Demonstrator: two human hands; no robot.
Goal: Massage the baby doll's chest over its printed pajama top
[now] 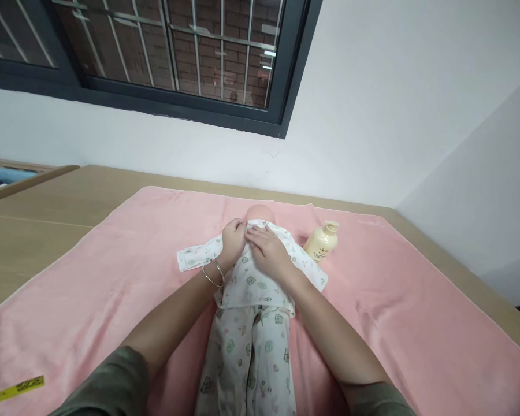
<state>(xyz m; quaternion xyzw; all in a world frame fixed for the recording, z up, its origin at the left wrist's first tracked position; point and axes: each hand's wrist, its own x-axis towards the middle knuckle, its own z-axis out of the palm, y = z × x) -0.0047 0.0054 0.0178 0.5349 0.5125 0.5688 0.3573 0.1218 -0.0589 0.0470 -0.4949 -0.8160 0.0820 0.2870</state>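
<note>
A baby doll, by its look, lies on its back on a pink blanket [147, 289], with only the smooth top of its head [260, 212] showing beyond the collar. It wears a white long-sleeved shirt [253, 289] and matching pants [271, 358], both printed with small animals. My left hand [234, 240], with bangles at the wrist, is closed on the shirt's neckline at the left. Flat on the chest near the collar rests my right hand [268, 251], its fingers stretched out. The left sleeve [195, 257] lies spread sideways; the other slopes down to the right.
A cream pump bottle [322, 242] stands right of the shirt. The blanket covers a wooden surface [34, 237] against a white wall, below a barred window [177, 52]. A yellow printed strip [13, 390] lies at the lower left.
</note>
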